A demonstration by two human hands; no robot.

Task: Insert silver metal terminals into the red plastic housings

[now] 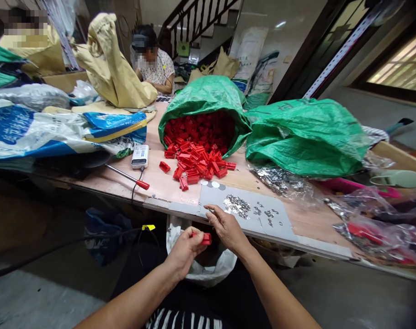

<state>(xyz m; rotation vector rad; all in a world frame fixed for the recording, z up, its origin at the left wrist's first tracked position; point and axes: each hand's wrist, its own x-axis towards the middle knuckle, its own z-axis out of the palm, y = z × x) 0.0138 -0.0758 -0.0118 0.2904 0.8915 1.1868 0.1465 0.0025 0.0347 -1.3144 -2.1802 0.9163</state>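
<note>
Just off the near edge of the bench (156, 173), above an open white sack (213, 275), the person's left hand (182, 251) pinches a red part (206, 238) between thumb and fingers, its free end jutting toward the right hand (228, 232). That hand's fingers are loosely parted, just beside the part. Beyond, small metal pieces (236, 205) lie on a grey sheet (210, 197); more red parts (197, 160) spill from a green sack (204, 93).
</note>
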